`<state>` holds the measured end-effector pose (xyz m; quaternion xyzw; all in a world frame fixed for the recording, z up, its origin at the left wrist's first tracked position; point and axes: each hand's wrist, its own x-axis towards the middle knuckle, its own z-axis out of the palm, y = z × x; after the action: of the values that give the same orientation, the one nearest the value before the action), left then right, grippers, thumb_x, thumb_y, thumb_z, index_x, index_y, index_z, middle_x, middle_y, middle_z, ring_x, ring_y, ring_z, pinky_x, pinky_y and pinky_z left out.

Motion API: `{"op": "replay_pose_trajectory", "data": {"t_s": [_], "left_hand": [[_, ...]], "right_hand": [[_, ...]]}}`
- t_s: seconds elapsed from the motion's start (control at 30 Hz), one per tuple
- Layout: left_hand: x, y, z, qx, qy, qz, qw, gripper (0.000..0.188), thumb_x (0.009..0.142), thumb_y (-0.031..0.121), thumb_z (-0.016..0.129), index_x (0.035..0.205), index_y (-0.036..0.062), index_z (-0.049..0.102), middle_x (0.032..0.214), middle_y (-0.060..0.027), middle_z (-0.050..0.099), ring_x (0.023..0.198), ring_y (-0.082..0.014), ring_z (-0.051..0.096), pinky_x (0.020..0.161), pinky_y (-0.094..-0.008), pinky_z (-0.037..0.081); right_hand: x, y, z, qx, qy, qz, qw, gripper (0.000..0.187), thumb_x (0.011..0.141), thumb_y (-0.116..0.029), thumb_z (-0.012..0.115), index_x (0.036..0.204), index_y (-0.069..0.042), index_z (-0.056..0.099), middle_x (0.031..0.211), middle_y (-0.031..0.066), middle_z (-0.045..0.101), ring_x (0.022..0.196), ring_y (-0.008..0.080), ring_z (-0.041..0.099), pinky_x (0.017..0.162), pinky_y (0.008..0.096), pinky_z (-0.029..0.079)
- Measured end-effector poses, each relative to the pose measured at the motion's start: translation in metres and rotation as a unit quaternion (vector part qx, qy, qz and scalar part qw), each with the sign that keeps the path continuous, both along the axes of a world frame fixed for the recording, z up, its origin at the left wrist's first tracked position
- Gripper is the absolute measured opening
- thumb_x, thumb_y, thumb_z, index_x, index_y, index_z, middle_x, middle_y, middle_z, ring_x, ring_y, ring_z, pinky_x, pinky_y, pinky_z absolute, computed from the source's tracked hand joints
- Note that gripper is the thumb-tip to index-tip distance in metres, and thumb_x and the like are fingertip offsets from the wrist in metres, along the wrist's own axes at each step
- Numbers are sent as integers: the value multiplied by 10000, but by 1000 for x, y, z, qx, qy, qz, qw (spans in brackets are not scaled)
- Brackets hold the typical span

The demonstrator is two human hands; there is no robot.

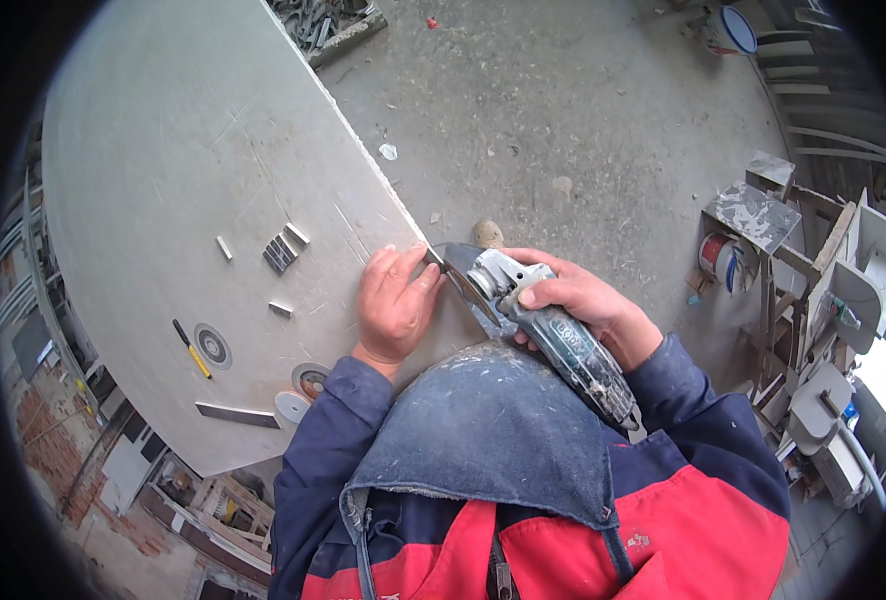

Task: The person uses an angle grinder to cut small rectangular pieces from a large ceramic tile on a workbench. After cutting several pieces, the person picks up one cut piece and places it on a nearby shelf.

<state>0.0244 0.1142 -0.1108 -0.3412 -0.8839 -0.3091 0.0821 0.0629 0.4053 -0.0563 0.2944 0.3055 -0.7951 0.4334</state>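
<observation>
At the edge of a large pale slab table (163,200), my left hand (395,305) is closed, its fingertips pinching a small dark strip (434,259). My right hand (603,305) wraps round an angle grinder (575,352). The grinder's thin disc (471,296) is close to the strip; I cannot tell whether they touch. Left of my left hand lie several small dark strips (281,254) with pale edges, a loose short piece (281,309) and another (224,247). A yellow-and-black pen-like tool (193,350) lies beside a round disc (213,345).
Near my left sleeve are a brown-centred disc (310,379), a pale disc (291,406) and a long dark strip (238,414). Stone offcuts on a rack (753,215) and a bucket (717,256) stand right. Another bucket (731,32) and a scrap-filled bin (323,22) are farther off.
</observation>
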Motion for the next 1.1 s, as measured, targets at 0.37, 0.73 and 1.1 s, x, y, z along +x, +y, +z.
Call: {"op": "replay_pose_trajectory", "data": {"t_s": [0.37, 0.73, 1.1], "left_hand": [[6, 0, 8, 0, -1, 2, 1000, 308, 776, 5, 929, 1056, 26, 805, 1298, -167, 783, 1138, -391, 711, 1060, -534, 570], [57, 11, 12, -4, -47, -13, 999, 296, 792, 50, 919, 1060, 67, 793, 1306, -123, 774, 1124, -328, 681, 1031, -518, 538], [78, 9, -5, -9, -25, 6, 1000, 333, 786, 38, 939, 1085, 47, 793, 1292, -143, 789, 1150, -357, 699, 1101, -543, 530]], "right_hand": [[-10, -4, -3, 11, 30, 11, 999, 739, 950, -169, 789, 1633, -72, 525, 1288, 141, 712, 951, 215, 772, 729, 378, 688], [36, 21, 2, 5, 24, -49, 999, 759, 950, -140, 768, 1647, -45, 484, 1254, 169, 715, 843, 243, 770, 709, 368, 679], [74, 16, -9, -5, -21, -40, 999, 780, 934, -107, 792, 1651, -63, 486, 1270, 166, 714, 835, 241, 769, 714, 359, 678]]}}
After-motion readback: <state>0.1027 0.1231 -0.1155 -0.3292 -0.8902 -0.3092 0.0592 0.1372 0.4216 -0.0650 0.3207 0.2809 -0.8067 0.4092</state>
